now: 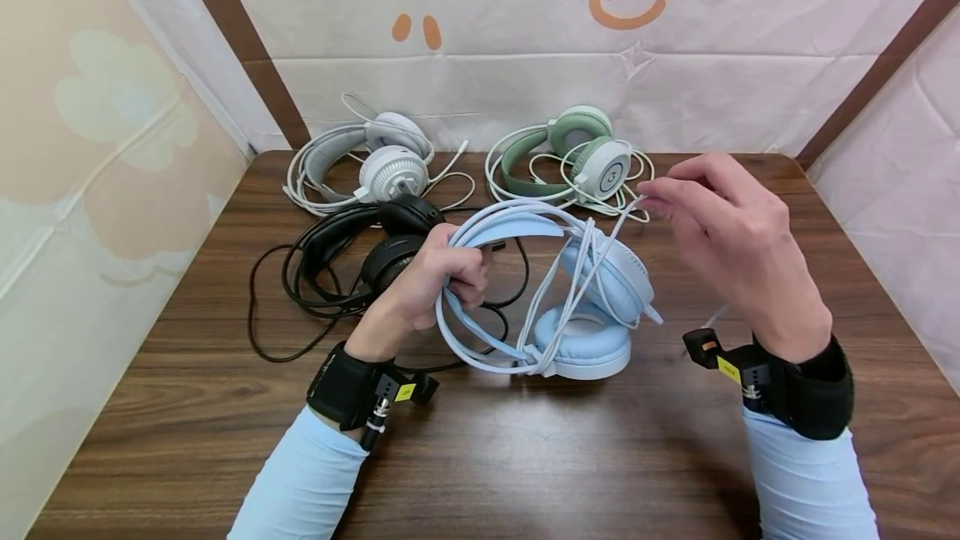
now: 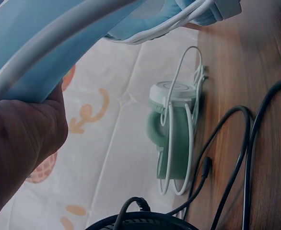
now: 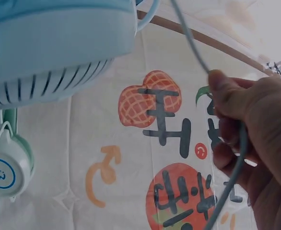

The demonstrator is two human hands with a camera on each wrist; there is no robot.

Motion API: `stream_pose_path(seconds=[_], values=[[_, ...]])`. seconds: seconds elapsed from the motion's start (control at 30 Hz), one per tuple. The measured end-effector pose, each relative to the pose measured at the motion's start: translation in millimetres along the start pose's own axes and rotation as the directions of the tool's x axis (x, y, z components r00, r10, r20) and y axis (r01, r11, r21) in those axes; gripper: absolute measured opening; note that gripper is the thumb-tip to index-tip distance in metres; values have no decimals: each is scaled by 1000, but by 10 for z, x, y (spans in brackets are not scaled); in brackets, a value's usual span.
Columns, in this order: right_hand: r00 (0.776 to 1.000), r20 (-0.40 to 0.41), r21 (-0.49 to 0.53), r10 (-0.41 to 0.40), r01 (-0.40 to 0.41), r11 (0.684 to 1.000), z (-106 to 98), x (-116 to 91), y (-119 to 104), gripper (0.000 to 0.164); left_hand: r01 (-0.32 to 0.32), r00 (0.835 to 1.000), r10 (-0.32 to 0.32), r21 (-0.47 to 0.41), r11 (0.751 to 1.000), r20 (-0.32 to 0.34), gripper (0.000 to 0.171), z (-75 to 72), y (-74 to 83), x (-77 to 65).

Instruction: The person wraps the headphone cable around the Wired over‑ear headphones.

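Observation:
Light blue headphones [image 1: 592, 357] are held up over the middle of the table, ear cups to the right. My left hand [image 1: 453, 269] grips their headband [image 2: 64, 52], fingers curled round it. White cable is wound lengthwise round headband and cups. To the right, my right hand [image 1: 738, 240] pinches a length of this cable [image 3: 194, 50] between thumb and fingertips, pulled taut from the cups. In the right wrist view the cable runs on below the hand. A slatted ear cup [image 3: 59, 52] fills that view's upper left.
Black headphones [image 1: 390, 261] lie left of the left hand, their cable looping under the blue ones. At the back stand white headphones [image 1: 393, 173] on the left and green headphones [image 1: 536, 182] on the right, both wrapped in white cable. A printed cloth [image 1: 480, 98] hangs behind the table.

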State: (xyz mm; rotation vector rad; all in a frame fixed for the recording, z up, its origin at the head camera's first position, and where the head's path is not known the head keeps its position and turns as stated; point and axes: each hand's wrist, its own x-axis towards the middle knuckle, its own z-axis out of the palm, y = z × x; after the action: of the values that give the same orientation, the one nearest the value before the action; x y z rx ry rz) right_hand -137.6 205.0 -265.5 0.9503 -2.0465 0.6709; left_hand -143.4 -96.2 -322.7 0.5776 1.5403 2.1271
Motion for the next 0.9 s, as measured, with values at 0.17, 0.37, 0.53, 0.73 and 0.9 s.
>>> stream_pose_path(seconds=[0.17, 0.37, 0.53, 0.73, 0.9], values=[[1000, -21, 39, -10, 11, 999, 49, -16, 27, 19, 65, 997, -67, 53, 996, 26, 20, 30, -2, 7], [997, 46, 180, 55, -62, 982, 111, -29, 163, 19, 10, 973, -2, -34, 999, 230, 19, 8, -14, -10], [984, 95, 332, 153, -176, 927, 87, -85, 357, 18, -37, 925, 107, -194, 980, 365, 17, -35, -5, -16], [967, 118, 362, 226, -254, 897, 45, -132, 534, 21, -24, 901, 126, -241, 970, 414, 20, -39, 20, -17], [938, 120, 349, 325, -346, 871, 34, -201, 692, 21, -33, 873, 193, -340, 940, 448, 20, -40, 39, -24]])
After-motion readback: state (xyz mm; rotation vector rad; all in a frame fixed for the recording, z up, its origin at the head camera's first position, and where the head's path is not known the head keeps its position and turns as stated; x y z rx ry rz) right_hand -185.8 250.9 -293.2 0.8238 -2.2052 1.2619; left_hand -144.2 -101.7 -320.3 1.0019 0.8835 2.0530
